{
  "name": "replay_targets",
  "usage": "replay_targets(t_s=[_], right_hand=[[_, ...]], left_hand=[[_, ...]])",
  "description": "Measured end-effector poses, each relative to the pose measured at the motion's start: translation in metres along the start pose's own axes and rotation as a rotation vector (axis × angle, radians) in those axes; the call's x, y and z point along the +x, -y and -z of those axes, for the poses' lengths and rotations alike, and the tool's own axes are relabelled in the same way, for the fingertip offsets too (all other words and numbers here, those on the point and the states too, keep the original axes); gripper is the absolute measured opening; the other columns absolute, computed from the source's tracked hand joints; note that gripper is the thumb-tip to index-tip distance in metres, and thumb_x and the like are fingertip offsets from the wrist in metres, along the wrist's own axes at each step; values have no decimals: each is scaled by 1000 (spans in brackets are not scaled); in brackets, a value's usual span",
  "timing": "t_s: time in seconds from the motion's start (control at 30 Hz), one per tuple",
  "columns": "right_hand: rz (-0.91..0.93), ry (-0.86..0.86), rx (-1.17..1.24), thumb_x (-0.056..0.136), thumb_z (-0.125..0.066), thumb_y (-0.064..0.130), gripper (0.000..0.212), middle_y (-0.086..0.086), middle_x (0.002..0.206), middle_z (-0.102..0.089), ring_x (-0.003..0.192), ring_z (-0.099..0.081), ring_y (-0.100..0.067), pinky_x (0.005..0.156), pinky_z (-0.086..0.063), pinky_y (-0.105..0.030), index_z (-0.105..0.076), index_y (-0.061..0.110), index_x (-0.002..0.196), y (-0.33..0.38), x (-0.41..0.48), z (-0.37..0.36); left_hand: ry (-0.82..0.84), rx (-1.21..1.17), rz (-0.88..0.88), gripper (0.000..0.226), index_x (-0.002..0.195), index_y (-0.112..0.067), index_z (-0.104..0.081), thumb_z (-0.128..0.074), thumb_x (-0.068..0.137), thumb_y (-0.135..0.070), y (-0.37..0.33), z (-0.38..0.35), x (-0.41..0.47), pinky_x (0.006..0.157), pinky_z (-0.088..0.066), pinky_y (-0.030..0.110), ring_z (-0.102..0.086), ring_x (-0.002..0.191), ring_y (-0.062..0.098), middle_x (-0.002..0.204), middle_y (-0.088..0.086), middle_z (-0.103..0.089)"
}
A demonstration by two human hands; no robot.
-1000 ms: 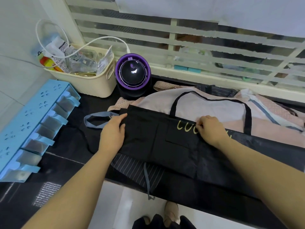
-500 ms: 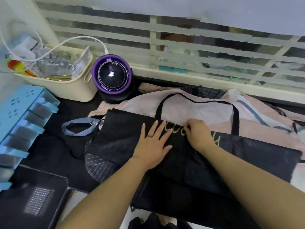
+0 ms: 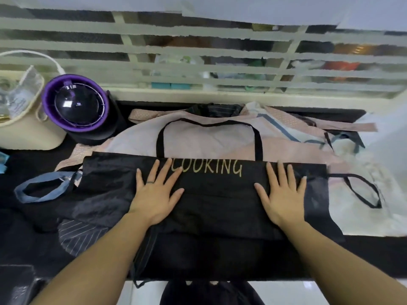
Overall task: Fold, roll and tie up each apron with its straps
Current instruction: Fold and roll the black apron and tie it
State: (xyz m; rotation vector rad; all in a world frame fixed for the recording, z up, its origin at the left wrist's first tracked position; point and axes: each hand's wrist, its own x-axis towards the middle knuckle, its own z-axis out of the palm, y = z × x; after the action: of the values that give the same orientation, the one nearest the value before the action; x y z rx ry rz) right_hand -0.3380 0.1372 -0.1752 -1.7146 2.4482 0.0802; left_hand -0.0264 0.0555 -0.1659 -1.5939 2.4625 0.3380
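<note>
A black apron [image 3: 218, 194] with gold lettering "COOKING" lies folded across the dark counter, its neck loop [image 3: 209, 124] stretched back over a pink apron [image 3: 209, 142]. A black waist strap [image 3: 363, 190] trails off to the right. My left hand [image 3: 157, 194] presses flat on the apron left of the lettering, fingers spread. On the apron's right part my right hand [image 3: 283, 197] lies flat too, fingers straight. A striped dark apron [image 3: 77, 234] pokes out underneath at the lower left, with a blue strap loop [image 3: 41, 190] beside it.
A purple-rimmed round appliance [image 3: 76, 106] and a cream basket [image 3: 24, 128] stand at the back left. More aprons, pale and dotted pink [image 3: 308, 126], pile up at the right. A slatted window [image 3: 198, 51] runs behind. The counter's front edge [image 3: 330, 280] is near me.
My left hand slid from the apron's left edge toward its middle and now lies flat. My right hand let go of the top edge, moved right and flattened. The view shifted right.
</note>
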Motion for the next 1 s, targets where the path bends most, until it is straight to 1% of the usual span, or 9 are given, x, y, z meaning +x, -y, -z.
replay_targets(t_s=[0.1,0.2,0.3,0.43,0.53,0.6,0.73,0.9,1.0], right_hand=[[-195,47,38,92,-6,67,71,-2,162,3,148,8,-23,115,-1,-60,-5,32,153,-32,-7,5],[-238,136,15,94,-15,61,69,-5,161,7,148,8,-24,116,-2,-57,-2,28,154,-45,-11,18],[-200,-3,42,97,-17,56,66,-11,161,-6,148,0,-28,116,1,-57,-14,21,154,-26,-12,29],[293,-230,155,89,-35,53,66,-11,154,-31,144,-22,-29,116,-6,-57,-38,18,145,38,-33,36],[727,-22,109,79,-49,45,77,-7,157,-23,147,-14,-26,118,-10,-53,-30,21,149,82,-55,27],[819,97,-33,72,-52,42,87,-7,158,-19,148,-10,-25,117,-10,-53,-24,20,151,97,-67,15],[721,95,-184,54,-80,34,97,-12,145,-45,135,-42,-30,105,-37,-53,-45,12,141,110,-70,13],[588,44,-92,45,-87,29,99,-11,138,-54,127,-51,-29,101,-40,-50,-52,12,136,125,-77,14],[511,29,-48,55,-78,39,89,-8,138,-54,128,-51,-26,104,-39,-47,-52,13,136,137,-83,16]], left_hand=[[5,3,-1,80,151,-39,4,14,76,-66,-1,1,0,112,10,58,20,145,20,158,-9,17],[23,2,-11,82,151,-39,5,15,74,-66,-2,4,-1,112,10,59,21,145,20,158,-9,19],[64,5,-18,83,150,-38,6,15,73,-67,-1,8,0,112,11,59,21,145,21,158,-7,21],[25,45,-85,70,153,-33,-4,0,89,-62,0,16,-5,112,12,56,12,147,24,161,-1,9],[-112,66,-279,71,147,-23,-33,-7,94,-62,6,20,-23,117,-3,53,-15,145,24,155,6,-27],[-90,144,-402,68,143,-21,-40,-25,92,-64,16,17,-38,113,-15,51,-28,139,23,149,5,-39],[14,207,-449,75,144,-22,-37,-44,78,-57,30,8,-59,110,-21,50,-37,136,23,148,4,-41],[135,140,-327,79,140,-19,-45,-50,65,-44,23,13,-62,100,-42,53,-50,129,26,142,6,-50],[119,69,-300,74,151,-24,-24,-47,83,-44,12,17,-59,111,-24,54,-29,143,27,157,3,-24]])
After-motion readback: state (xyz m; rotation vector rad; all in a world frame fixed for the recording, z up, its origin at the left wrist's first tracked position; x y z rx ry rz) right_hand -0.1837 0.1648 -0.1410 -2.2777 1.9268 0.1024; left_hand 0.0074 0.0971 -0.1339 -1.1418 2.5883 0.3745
